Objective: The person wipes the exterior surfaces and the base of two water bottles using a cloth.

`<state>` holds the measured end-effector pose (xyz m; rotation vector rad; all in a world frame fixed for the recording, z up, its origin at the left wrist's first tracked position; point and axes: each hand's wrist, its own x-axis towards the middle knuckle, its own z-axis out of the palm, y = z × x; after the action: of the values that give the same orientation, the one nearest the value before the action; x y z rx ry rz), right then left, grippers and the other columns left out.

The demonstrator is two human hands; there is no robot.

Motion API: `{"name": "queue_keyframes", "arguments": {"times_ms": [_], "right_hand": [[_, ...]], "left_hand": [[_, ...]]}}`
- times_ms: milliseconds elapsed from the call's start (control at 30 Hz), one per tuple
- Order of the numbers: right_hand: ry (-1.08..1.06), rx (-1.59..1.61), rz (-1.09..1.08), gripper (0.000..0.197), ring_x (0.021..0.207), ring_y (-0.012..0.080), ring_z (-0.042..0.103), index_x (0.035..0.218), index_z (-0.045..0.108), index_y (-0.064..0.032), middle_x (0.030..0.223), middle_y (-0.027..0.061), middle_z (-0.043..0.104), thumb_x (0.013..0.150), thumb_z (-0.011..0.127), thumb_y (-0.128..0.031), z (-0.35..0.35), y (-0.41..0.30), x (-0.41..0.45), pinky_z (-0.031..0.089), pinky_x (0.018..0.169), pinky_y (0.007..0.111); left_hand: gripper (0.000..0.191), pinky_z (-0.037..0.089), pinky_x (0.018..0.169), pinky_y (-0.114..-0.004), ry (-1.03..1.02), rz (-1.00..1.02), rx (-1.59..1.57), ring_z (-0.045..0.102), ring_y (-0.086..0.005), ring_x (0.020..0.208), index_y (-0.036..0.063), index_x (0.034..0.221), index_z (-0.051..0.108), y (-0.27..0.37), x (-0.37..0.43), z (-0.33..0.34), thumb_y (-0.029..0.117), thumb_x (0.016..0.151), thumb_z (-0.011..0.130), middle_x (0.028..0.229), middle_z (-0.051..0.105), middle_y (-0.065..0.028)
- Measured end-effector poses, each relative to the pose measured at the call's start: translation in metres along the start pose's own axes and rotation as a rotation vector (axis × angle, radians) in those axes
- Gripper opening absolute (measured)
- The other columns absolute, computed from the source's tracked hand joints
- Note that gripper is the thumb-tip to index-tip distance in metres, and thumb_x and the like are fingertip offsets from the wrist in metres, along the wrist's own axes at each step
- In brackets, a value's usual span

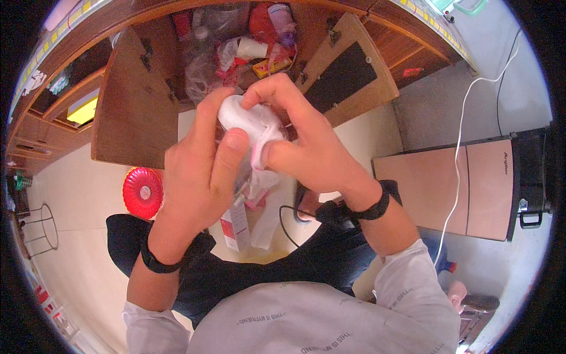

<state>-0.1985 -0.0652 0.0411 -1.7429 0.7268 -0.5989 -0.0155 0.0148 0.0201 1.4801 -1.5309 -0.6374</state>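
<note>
A white, soft-looking bundle (pixel 243 116) in thin plastic is held between my two hands, in front of an open wooden cabinet. My left hand (pixel 194 177) grips its left side, thumb on the near face. My right hand (pixel 309 146) curls over the other side; its index finger presses the top and its thumb pinches a pink-edged fold. Clear plastic hangs beneath the bundle, partly hidden by my fingers. Below it, between my knees, a red-and-white carton (pixel 236 232) stands on the floor, with a pink item (pixel 257 201) close by.
The cabinet's left door (pixel 137 101) and right door (pixel 371 71) swing out towards me. Inside lie plastic bags, a white roll (pixel 252 48), a yellow box (pixel 272 66) and a purple-capped bottle (pixel 281 20). A red fluted plastic dish (pixel 137 186) is at left; a refrigerator (pixel 420 190) and white cable (pixel 464 115) at right.
</note>
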Motion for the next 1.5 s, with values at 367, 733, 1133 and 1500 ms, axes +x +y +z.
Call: {"name": "queue_keyframes", "arguments": {"times_ms": [367,733,1133,1500], "right_hand": [[-0.009,0.111,-0.048,0.054,0.102,0.0165,0.056,0.126,0.053,-0.0102,0.110,0.0058,0.056,0.074,0.069,-0.009,-0.001,0.008,0.001,0.048,0.091,0.032],[0.001,0.070,-0.136,0.061,0.101,0.0182,0.059,0.128,0.048,-0.0099,0.110,0.0061,0.057,0.072,0.074,-0.012,-0.011,0.011,0.001,0.049,0.089,0.034],[0.063,-0.129,-0.099,0.055,0.098,0.0320,0.067,0.129,0.044,-0.0060,0.108,0.0188,0.062,0.079,0.064,-0.020,-0.004,0.006,-0.003,0.053,0.085,0.043],[-0.039,-0.046,-0.081,0.051,0.102,0.0218,0.059,0.130,0.044,-0.0053,0.114,0.0127,0.057,0.083,0.060,-0.018,-0.014,0.008,-0.009,0.048,0.090,0.036]], "left_hand": [[0.053,0.053,0.092,-0.042,-0.067,-0.046,-0.063,0.070,-0.0315,0.108,0.0106,0.151,0.042,0.000,-0.002,-0.008,0.036,0.106,0.053,0.112,0.069,-0.0210],[0.099,0.056,0.094,-0.041,-0.201,0.034,-0.192,0.068,-0.0329,0.115,0.0176,0.156,0.035,0.003,0.001,-0.009,0.021,0.073,0.087,0.132,0.062,-0.0179],[0.099,0.054,0.100,-0.042,-0.174,0.028,0.125,0.065,-0.0345,0.124,0.0159,0.152,0.042,0.009,0.000,-0.006,0.022,0.067,0.091,0.140,0.061,-0.0173],[0.095,0.050,0.101,-0.039,-0.229,-0.025,-0.281,0.063,-0.0280,0.117,0.0164,0.153,0.039,0.000,0.001,-0.010,0.023,0.072,0.089,0.137,0.060,-0.0131]]}}
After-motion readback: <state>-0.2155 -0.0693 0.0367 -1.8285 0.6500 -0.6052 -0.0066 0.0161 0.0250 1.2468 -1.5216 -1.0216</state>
